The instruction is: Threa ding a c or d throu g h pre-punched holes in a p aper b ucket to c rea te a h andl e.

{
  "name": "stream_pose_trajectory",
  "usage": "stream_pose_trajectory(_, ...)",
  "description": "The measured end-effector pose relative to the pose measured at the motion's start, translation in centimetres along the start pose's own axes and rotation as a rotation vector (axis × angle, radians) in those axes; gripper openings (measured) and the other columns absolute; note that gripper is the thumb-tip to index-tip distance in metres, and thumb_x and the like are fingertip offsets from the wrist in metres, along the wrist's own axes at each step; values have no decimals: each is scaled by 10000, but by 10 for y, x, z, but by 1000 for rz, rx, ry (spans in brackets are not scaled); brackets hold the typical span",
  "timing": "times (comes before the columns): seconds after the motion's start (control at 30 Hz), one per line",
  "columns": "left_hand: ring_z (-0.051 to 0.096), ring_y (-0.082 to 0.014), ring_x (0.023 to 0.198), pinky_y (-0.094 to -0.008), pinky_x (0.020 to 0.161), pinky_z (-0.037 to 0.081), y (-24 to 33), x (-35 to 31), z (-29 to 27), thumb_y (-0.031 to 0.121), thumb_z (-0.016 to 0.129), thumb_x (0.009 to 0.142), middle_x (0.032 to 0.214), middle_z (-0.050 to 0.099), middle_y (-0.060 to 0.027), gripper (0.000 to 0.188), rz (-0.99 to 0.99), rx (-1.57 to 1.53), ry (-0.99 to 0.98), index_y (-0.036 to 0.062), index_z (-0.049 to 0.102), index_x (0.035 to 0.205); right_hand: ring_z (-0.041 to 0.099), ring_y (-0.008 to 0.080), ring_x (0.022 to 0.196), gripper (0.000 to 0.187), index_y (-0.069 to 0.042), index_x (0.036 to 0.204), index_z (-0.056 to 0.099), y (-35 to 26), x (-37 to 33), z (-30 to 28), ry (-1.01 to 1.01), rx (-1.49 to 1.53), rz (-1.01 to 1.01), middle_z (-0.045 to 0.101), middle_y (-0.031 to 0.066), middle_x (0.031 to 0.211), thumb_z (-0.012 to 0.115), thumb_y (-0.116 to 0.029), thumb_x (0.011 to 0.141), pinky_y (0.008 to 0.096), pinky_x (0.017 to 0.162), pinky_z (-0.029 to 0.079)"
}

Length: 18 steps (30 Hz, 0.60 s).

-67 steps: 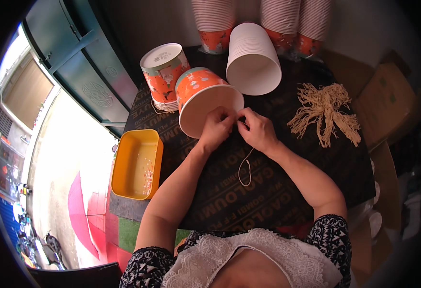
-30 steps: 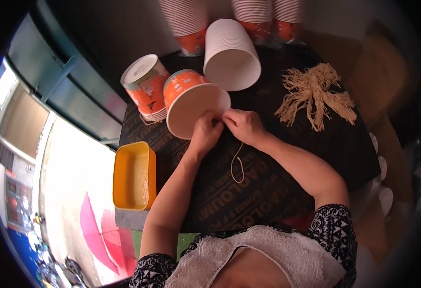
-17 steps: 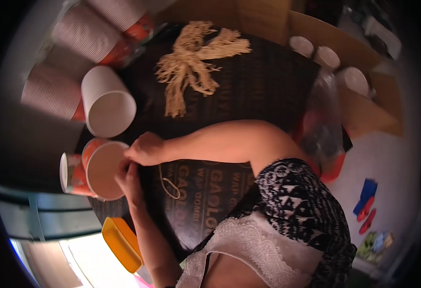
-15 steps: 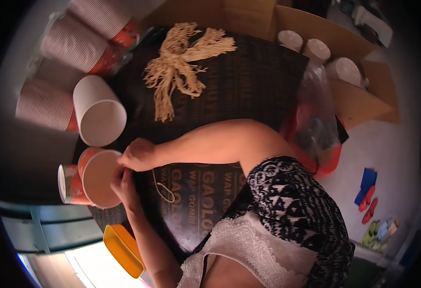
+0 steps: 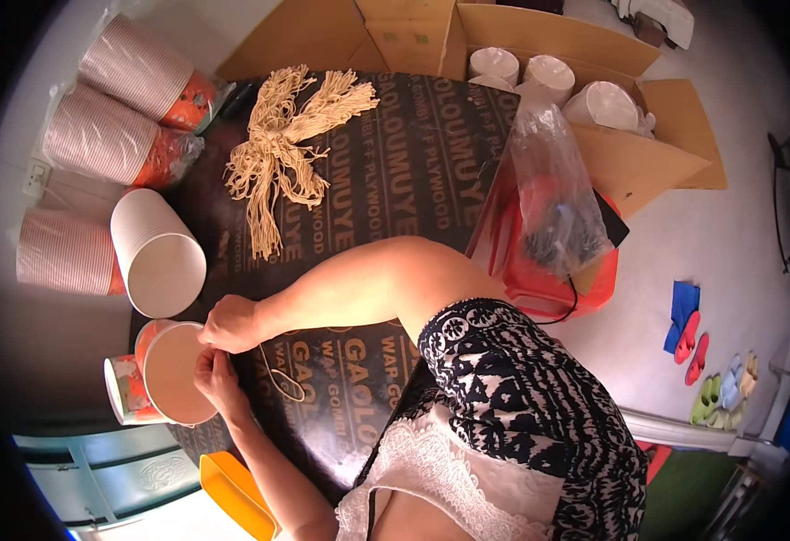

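A paper bucket [image 5: 174, 379] with an orange printed outside lies tipped on the left edge of the dark table, its pale mouth facing me. My left hand [image 5: 219, 379] has its fingers closed at the near side of that rim. Just above it, my right hand [image 5: 234, 325] is closed in a pinch at the same rim. A thin pale cord [image 5: 288, 386] trails from beneath the right hand and loops on the board; the fingertips hide its other end. Beside the hands, a white stack of paper buckets [image 5: 165, 270] lies open end toward me. Another printed bucket [image 5: 127, 389] is farther left.
A bundle of beige cords [image 5: 278, 158] lies on the printed dark board [image 5: 413, 194]. Wrapped bucket stacks [image 5: 102, 135] line the left. An open carton [image 5: 643, 176] holding white wrapped stacks and a red bin [image 5: 557, 293] stand right. A yellow tray [image 5: 235, 494] is below.
The view has shifted and brightened, showing more of the floor at right. Both hands stay closed at the bucket's rim, with little visible change in their grip.
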<state>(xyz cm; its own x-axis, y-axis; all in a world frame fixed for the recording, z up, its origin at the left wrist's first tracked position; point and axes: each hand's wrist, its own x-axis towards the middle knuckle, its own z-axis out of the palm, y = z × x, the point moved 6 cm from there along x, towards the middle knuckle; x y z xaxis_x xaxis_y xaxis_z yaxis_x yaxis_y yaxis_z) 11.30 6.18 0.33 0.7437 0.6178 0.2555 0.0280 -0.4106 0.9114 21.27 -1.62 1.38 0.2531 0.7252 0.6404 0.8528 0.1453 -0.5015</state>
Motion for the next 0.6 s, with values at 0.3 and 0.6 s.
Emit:
stream_pose_trajectory(0.3, 307, -29, 435, -201, 392, 201, 14, -5, 4, 197, 487, 966, 564, 414, 53, 253, -94, 38, -46, 82, 554, 751, 655, 378, 640, 134, -50, 720, 632, 0, -2, -1, 67, 16, -73, 641, 180, 644, 590, -169, 763, 482, 581, 517)
stream_pose_trajectory(0.6, 459, -59, 541, -219, 466, 331, -18, 10, -6, 232, 491, 981, 681, 535, 4, 242, 14, -121, 48, 57, 619, 874, 594, 223, 830, 135, -86, 733, 655, -62, -4, -68, 158, -413, -439, 609, 52, 808, 622, -217, 738, 373, 700, 483)
